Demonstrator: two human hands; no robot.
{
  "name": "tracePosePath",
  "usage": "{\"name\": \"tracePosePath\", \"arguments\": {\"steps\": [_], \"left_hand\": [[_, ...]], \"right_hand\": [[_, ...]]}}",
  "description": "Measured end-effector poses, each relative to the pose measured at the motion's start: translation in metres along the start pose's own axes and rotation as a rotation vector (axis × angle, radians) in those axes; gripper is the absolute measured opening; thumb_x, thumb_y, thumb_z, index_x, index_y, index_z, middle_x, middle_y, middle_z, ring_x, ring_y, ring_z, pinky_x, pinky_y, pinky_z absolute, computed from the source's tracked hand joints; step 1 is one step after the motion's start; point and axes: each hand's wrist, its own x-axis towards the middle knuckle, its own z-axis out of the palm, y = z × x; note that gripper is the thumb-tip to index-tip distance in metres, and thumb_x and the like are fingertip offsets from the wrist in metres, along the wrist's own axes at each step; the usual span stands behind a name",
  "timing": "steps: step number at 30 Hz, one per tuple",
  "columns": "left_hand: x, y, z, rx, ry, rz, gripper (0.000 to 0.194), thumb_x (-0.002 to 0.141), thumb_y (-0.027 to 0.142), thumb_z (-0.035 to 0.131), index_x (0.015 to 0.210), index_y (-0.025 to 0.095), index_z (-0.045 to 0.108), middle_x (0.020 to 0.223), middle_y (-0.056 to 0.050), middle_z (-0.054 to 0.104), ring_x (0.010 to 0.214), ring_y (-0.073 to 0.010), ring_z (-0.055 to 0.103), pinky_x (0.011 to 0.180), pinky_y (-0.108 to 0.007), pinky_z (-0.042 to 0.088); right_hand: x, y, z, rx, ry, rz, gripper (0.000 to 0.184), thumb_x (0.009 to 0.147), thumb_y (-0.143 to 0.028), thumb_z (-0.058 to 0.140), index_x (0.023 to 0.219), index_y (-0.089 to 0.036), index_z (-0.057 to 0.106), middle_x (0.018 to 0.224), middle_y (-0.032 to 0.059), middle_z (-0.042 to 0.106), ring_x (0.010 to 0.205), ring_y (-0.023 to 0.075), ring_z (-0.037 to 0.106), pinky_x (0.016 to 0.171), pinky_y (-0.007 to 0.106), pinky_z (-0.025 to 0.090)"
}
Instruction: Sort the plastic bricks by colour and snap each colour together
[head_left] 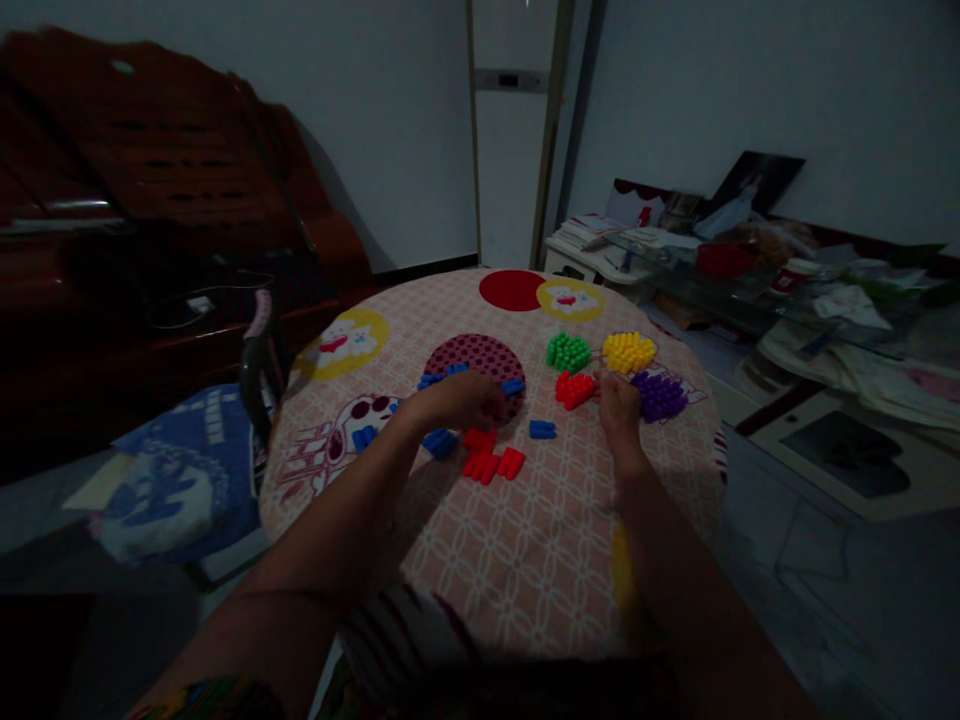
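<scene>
My left hand (474, 398) reaches over the loose pieces at the middle of the table, fingers bent down and closed; what is between the fingertips is hidden. Just below it lie loose red plastic building pieces (484, 464). Blue pieces (439, 443) are scattered around that hand, one blue piece (542, 430) lying apart to its right. With curled fingers, my right hand (619, 405) grips the right end of a red cluster of pieces (574, 390). A purple cluster (660, 396) stands right beside this hand; green (568, 352) and yellow (628, 352) clusters are behind it.
The round table has a patterned cloth (525, 560). At the left stand a chair with a blue cloth (187, 470) and a dark wooden bench (165, 150). A cluttered glass-topped cabinet (690, 270) is at the right, a tall white unit (512, 150) behind.
</scene>
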Motion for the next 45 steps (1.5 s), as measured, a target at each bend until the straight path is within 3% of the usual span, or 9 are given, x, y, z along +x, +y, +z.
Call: {"name": "tracePosePath", "arguments": {"steps": [5, 10, 15, 20, 27, 37, 42, 45], "left_hand": [[-0.006, 0.002, 0.019, 0.092, -0.05, -0.069, 0.019, 0.068, 0.015, 0.071, 0.086, 0.022, 0.072, 0.085, -0.002, 0.072, 0.077, -0.0186, 0.062, 0.06, -0.026, 0.034], [-0.007, 0.002, 0.012, 0.072, -0.071, -0.058, 0.018, 0.07, 0.018, 0.07, 0.088, 0.02, 0.069, 0.086, -0.002, 0.071, 0.077, -0.0175, 0.061, 0.061, -0.025, 0.036], [0.011, 0.019, 0.0, -0.03, 0.156, 0.043, 0.024, 0.076, 0.016, 0.064, 0.099, 0.018, 0.07, 0.09, -0.004, 0.073, 0.081, -0.0174, 0.064, 0.066, -0.024, 0.04], [0.052, 0.061, 0.016, -0.084, 0.365, 0.11, 0.022, 0.081, 0.017, 0.063, 0.102, 0.015, 0.069, 0.094, -0.007, 0.073, 0.083, -0.0197, 0.067, 0.072, -0.027, 0.045], [0.09, 0.099, 0.039, -0.025, 0.431, 0.018, 0.025, 0.09, 0.022, 0.053, 0.11, 0.012, 0.065, 0.101, -0.016, 0.071, 0.1, -0.0286, 0.067, 0.082, -0.034, 0.05], [0.102, 0.105, 0.05, -0.025, 0.44, -0.034, 0.032, 0.093, 0.025, 0.05, 0.12, 0.011, 0.056, 0.114, -0.02, 0.065, 0.102, -0.0291, 0.065, 0.085, -0.037, 0.051], [0.097, 0.106, 0.054, -0.032, 0.49, -0.063, 0.031, 0.093, 0.028, 0.053, 0.12, 0.015, 0.055, 0.118, -0.016, 0.062, 0.102, -0.0264, 0.064, 0.082, -0.034, 0.051], [0.088, 0.096, 0.047, -0.039, 0.532, -0.039, 0.028, 0.091, 0.026, 0.058, 0.117, 0.016, 0.057, 0.118, -0.014, 0.062, 0.102, -0.0246, 0.063, 0.082, -0.032, 0.051]], "right_hand": [[0.0, -0.003, -0.001, -0.001, 0.019, 0.013, 0.047, 0.092, -0.051, 0.041, 0.083, -0.017, 0.072, 0.073, 0.0063, 0.067, 0.075, 0.0224, 0.058, 0.071, 0.034, 0.046], [0.0, -0.002, 0.0, -0.013, 0.02, 0.035, 0.048, 0.092, -0.051, 0.04, 0.083, -0.017, 0.072, 0.074, 0.0065, 0.067, 0.076, 0.0221, 0.059, 0.071, 0.033, 0.046], [0.001, 0.001, 0.002, 0.01, 0.023, 0.042, 0.045, 0.092, -0.049, 0.039, 0.085, -0.017, 0.072, 0.075, 0.0066, 0.068, 0.075, 0.0216, 0.058, 0.07, 0.033, 0.047], [0.001, 0.002, 0.002, 0.019, 0.018, 0.047, 0.044, 0.092, -0.048, 0.039, 0.082, -0.018, 0.07, 0.076, 0.0069, 0.069, 0.075, 0.0219, 0.059, 0.07, 0.033, 0.047], [0.002, -0.002, -0.002, 0.002, 0.042, 0.017, 0.043, 0.09, -0.049, 0.039, 0.068, -0.021, 0.063, 0.069, 0.0045, 0.064, 0.07, 0.0208, 0.056, 0.07, 0.033, 0.043], [0.003, -0.007, -0.001, -0.002, 0.078, 0.028, 0.04, 0.087, -0.05, 0.041, 0.065, -0.022, 0.059, 0.067, 0.0042, 0.063, 0.069, 0.0211, 0.054, 0.069, 0.033, 0.04], [0.002, -0.006, -0.001, 0.005, 0.069, 0.024, 0.043, 0.088, -0.051, 0.041, 0.068, -0.021, 0.063, 0.069, 0.0054, 0.066, 0.071, 0.0215, 0.056, 0.073, 0.034, 0.044], [0.003, -0.004, 0.001, 0.026, 0.06, 0.025, 0.045, 0.09, -0.05, 0.04, 0.075, -0.019, 0.069, 0.073, 0.007, 0.069, 0.079, 0.0234, 0.06, 0.078, 0.035, 0.046]]}}
